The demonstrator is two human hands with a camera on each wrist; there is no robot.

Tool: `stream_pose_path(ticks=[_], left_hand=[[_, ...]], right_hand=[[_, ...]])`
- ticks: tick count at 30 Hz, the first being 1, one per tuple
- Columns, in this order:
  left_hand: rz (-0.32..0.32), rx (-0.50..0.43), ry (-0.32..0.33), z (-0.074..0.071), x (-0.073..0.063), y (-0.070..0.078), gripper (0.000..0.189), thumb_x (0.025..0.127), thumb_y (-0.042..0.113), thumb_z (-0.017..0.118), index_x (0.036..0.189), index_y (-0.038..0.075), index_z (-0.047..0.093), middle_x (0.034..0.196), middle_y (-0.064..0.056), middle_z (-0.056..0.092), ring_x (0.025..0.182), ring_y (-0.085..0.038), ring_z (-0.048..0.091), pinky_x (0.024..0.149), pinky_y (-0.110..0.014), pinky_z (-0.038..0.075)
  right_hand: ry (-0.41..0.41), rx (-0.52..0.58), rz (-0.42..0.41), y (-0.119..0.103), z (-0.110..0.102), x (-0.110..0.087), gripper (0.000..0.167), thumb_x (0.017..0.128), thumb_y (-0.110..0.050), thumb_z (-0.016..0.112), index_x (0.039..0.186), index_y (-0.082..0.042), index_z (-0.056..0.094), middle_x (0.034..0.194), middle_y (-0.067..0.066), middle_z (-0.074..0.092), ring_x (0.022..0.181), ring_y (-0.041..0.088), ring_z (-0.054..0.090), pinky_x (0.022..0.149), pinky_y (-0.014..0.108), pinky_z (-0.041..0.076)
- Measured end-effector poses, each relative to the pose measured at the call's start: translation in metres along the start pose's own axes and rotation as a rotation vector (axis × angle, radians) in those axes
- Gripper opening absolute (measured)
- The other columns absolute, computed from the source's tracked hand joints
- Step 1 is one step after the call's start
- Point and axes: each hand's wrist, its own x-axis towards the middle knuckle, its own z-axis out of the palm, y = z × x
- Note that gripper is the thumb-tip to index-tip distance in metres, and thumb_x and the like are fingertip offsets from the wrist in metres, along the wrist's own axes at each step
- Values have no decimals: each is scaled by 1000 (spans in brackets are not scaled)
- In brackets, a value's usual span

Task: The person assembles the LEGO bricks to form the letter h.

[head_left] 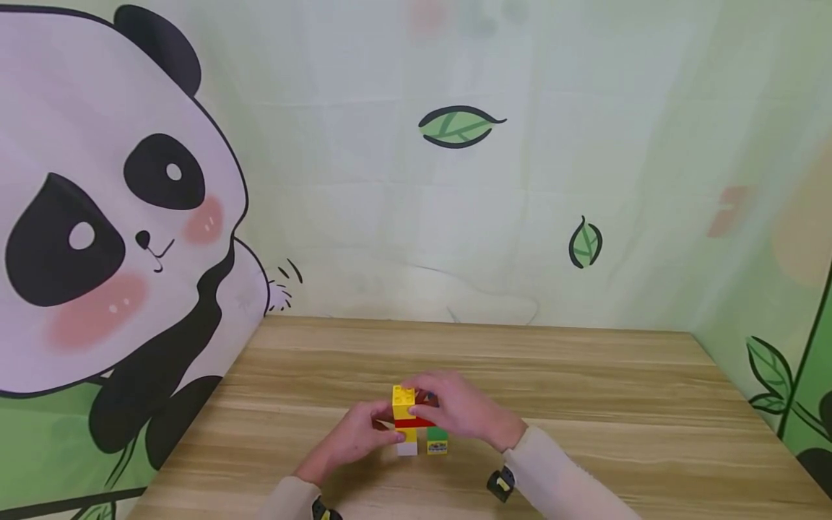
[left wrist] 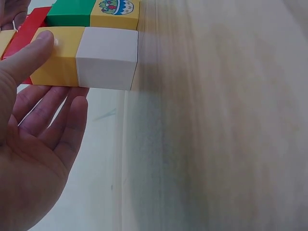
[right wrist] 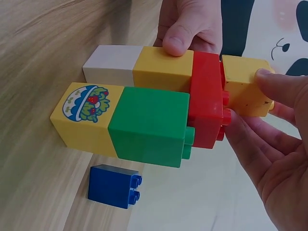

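Head cam: L fingers (head_left: 378, 409) part hidden behind blk stack (head_left: 408, 424).

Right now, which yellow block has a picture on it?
The bottom yellow block, under the green block: its side shows a bowl picture. The top yellow block and the middle yellow block, on the white block, show none.

Wood-grain desk (head_left: 624, 404) at six o'clock in the head view; pale backdrop (head_left: 351, 195) behind; printed panda (head_left: 97, 144) toward nine; leaves (head_left: 458, 127) toward one and three; sprig (head_left: 771, 368) near four.
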Motion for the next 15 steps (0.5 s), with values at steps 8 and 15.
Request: stream_pose_path(ticks=[8,15], left_hand=[[4,-1,-2,1,1,-2,34,84,23,73,116,14,64,107,3,67,94,-14,62,81,-26,51],[3,-3,3,1,2,-2,34,83,23,74,114,13,65,105,2,67,93,-14,63,81,-27,52]], right_hand=[[10,29,19,2,2,0,37,90,-25,66,125,-13,59,105,-4,65,85,3,57,76,18,49],[27,69,53,4,5,-2,38,90,-27,66,126,-16,59,110,-6,63,87,7,55,81,28,51]])
